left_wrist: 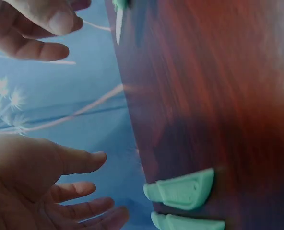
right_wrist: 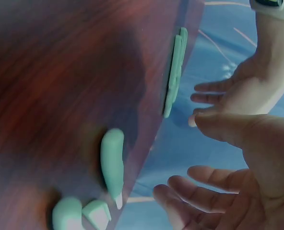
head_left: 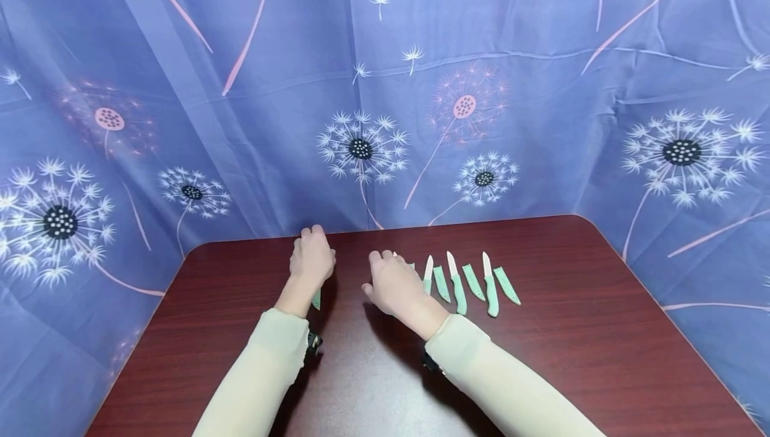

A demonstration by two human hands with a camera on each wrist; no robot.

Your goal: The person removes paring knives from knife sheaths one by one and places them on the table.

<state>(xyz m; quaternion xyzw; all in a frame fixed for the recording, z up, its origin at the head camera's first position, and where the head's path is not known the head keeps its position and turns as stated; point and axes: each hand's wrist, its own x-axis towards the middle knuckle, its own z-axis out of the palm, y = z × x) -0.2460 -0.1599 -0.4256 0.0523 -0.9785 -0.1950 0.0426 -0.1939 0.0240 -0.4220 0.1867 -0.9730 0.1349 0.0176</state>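
My left hand is over the table's far left part, fingers loosely extended in the left wrist view. Two green knives in green sheaths lie by it; the nearer sheathed knife shows best there, and in the head view just one sheath end peeks out below the hand. To the right, my right hand hovers with spread, relaxed fingers and holds nothing. Close to it lies a green-handled paring knife with a pale blade, mostly hidden by the hand in the head view.
Right of that hand, more bare paring knives, such as one knife, alternate with green sheaths, such as the end sheath, in a row. The dark red wooden table ends at a blue dandelion-print cloth.
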